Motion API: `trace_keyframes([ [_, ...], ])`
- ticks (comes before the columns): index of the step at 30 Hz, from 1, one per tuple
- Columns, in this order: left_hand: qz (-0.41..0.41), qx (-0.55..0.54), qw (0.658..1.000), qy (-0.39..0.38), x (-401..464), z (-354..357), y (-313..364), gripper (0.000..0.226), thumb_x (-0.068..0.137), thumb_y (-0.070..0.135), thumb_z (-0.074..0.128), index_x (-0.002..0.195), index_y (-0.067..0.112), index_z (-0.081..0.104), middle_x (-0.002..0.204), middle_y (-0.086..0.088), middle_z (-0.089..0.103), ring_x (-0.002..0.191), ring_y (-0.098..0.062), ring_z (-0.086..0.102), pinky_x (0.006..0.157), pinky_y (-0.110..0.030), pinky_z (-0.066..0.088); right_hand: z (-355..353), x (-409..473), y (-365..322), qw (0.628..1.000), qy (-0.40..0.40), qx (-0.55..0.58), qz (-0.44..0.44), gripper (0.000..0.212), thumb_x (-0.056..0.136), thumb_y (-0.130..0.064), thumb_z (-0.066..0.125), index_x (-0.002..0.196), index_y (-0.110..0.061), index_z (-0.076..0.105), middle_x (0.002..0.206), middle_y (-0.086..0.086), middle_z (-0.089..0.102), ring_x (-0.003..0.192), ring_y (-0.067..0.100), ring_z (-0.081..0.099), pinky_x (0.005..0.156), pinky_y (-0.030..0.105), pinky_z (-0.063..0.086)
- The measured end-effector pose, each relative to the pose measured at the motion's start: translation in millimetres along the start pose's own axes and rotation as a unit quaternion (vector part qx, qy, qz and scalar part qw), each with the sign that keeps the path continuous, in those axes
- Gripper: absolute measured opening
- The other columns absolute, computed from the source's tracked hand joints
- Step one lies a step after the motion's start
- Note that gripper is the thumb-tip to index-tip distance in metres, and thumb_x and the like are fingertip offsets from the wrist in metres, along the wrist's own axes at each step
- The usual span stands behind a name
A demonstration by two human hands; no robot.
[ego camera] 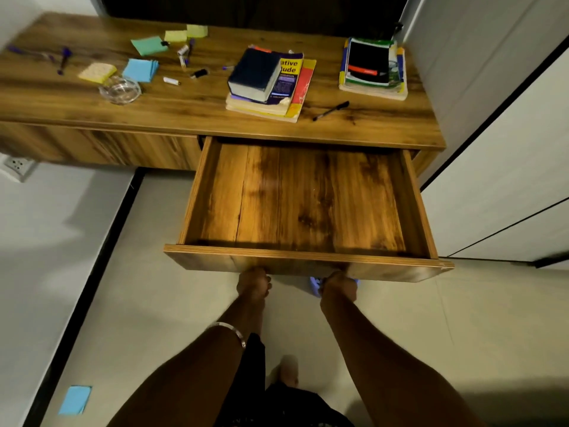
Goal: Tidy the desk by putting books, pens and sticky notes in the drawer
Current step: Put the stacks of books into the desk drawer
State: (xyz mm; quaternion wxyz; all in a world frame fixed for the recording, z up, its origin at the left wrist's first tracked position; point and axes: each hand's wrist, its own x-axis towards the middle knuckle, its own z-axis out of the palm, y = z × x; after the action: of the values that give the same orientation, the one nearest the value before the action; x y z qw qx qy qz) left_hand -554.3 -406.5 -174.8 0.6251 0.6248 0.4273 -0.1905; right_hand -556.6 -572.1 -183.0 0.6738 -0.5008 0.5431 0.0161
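Note:
The wooden drawer [308, 257] stands pulled far out from the desk [184, 109], and nothing lies inside it. My left hand [253, 283] and my right hand [338, 285] both grip the underside of its front panel, fingers hidden beneath. On the desk, a stack of books [271, 84] sits in the middle with a dark thick book on top. A second stack of books [374, 69] is at the right. A black pen [331, 110] lies between them near the edge. Blue [140, 70], green [149, 45] and yellow sticky notes [175, 36] lie at the left, among scattered purple pens [63, 60].
A glass bowl [120, 90] stands near the desk's front edge at the left. A blue sticky pad [74, 400] lies on the floor at lower left. White cabinet doors [498, 180] close off the right side. A wall socket [17, 166] is at the far left.

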Motion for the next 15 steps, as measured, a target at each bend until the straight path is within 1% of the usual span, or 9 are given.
trace_keyframes([
  [1, 0.019, 0.037, 0.999, 0.025, -3.9, -1.1, 4.6, 0.032, 0.089, 0.037, 0.051, 0.088, 0.009, 0.065, 0.08, -0.009, 0.069, 0.073, -0.024, 0.065, 0.072, -0.032, 0.055, -0.2, -2.4, -2.6, 0.999, 0.022, -0.008, -0.03, 0.044, 0.09, -0.036, 0.054, 0.126, -0.012, 0.053, 0.118, 0.013, 0.064, 0.107, 0.035, 0.064, 0.093, 0.046, 0.054],
  [2, 0.038, 0.066, 0.996, 0.048, -3.7, -2.7, 7.4, 0.035, 0.084, 0.041, 0.051, 0.086, 0.01, 0.066, 0.082, -0.009, 0.071, 0.077, -0.026, 0.068, 0.078, -0.037, 0.058, -1.5, -14.1, -10.7, 0.998, 0.037, -0.013, -0.049, 0.048, 0.09, -0.04, 0.053, 0.127, -0.011, 0.053, 0.118, 0.012, 0.064, 0.109, 0.035, 0.063, 0.093, 0.046, 0.053],
  [4, 0.067, 0.106, 0.989, 0.074, -3.2, -6.0, 11.6, 0.041, 0.076, 0.048, 0.048, 0.086, 0.013, 0.066, 0.088, -0.011, 0.072, 0.081, -0.03, 0.069, 0.078, -0.046, 0.059, -6.3, -40.6, -27.2, 0.99, 0.018, -0.113, -0.077, 0.043, 0.097, -0.031, 0.044, 0.128, -0.003, 0.053, 0.12, 0.017, 0.062, 0.11, 0.037, 0.06, 0.094, 0.045, 0.052],
  [6, 0.093, 0.127, 0.983, 0.093, -22.2, -9.1, 21.1, 0.041, 0.081, 0.051, 0.047, 0.088, 0.014, 0.065, 0.092, -0.011, 0.071, 0.083, -0.03, 0.069, 0.078, -0.046, 0.059, -13.0, -56.7, -36.4, 0.978, 0.009, -0.18, -0.109, 0.041, 0.1, -0.024, 0.037, 0.127, 0.001, 0.052, 0.124, 0.022, 0.058, 0.113, 0.039, 0.058, 0.095, 0.048, 0.05],
  [8, 0.126, 0.135, 0.976, 0.114, -53.2, -11.1, 35.8, 0.04, 0.087, 0.048, 0.049, 0.095, 0.012, 0.063, 0.096, -0.012, 0.07, 0.087, -0.032, 0.067, 0.083, -0.043, 0.057, -13.8, -68.8, -42.9, 0.975, 0.03, -0.169, -0.142, 0.041, 0.099, -0.027, 0.037, 0.123, 0.001, 0.053, 0.12, 0.022, 0.059, 0.108, 0.038, 0.059, 0.093, 0.047, 0.051],
  [10, 0.151, 0.15, 0.967, 0.143, -73.1, -11.0, 49.2, 0.04, 0.091, 0.041, 0.049, 0.103, 0.007, 0.064, 0.104, -0.015, 0.068, 0.097, -0.035, 0.065, 0.086, -0.037, 0.052, -7.5, -82.7, -55.2, 0.967, 0.109, -0.151, -0.173, 0.041, 0.101, -0.031, 0.038, 0.109, 0.002, 0.06, 0.099, 0.018, 0.061, 0.091, 0.032, 0.06, 0.081, 0.037, 0.049],
  [11, 0.163, 0.151, 0.963, 0.149, -80.0, -10.8, 55.7, 0.039, 0.093, 0.038, 0.048, 0.105, 0.005, 0.065, 0.107, -0.016, 0.067, 0.1, -0.034, 0.063, 0.086, -0.036, 0.049, -3.2, -88.5, -61.1, 0.961, 0.143, -0.135, -0.196, 0.041, 0.101, -0.032, 0.038, 0.102, 0.001, 0.062, 0.09, 0.016, 0.059, 0.083, 0.029, 0.058, 0.075, 0.033, 0.045],
  [12, 0.177, 0.15, 0.961, 0.149, -84.4, -10.6, 62.1, 0.038, 0.093, 0.037, 0.048, 0.105, 0.006, 0.066, 0.107, -0.016, 0.067, 0.101, -0.034, 0.062, 0.085, -0.034, 0.048, 0.2, -95.3, -68.3, 0.953, 0.154, -0.127, -0.227, 0.042, 0.101, -0.032, 0.038, 0.099, 0.001, 0.063, 0.086, 0.015, 0.06, 0.081, 0.028, 0.058, 0.072, 0.032, 0.042],
  [15, 0.224, 0.145, 0.956, 0.12, -88.1, -10.2, 81.3, 0.033, 0.091, 0.036, 0.046, 0.094, 0.011, 0.067, 0.099, -0.013, 0.069, 0.093, -0.033, 0.062, 0.085, -0.036, 0.051, 6.2, -104.7, -85.8, 0.944, 0.134, -0.144, -0.267, 0.042, 0.1, -0.032, 0.039, 0.1, 0.001, 0.066, 0.094, 0.022, 0.066, 0.089, 0.034, 0.063, 0.075, 0.034, 0.044],
])
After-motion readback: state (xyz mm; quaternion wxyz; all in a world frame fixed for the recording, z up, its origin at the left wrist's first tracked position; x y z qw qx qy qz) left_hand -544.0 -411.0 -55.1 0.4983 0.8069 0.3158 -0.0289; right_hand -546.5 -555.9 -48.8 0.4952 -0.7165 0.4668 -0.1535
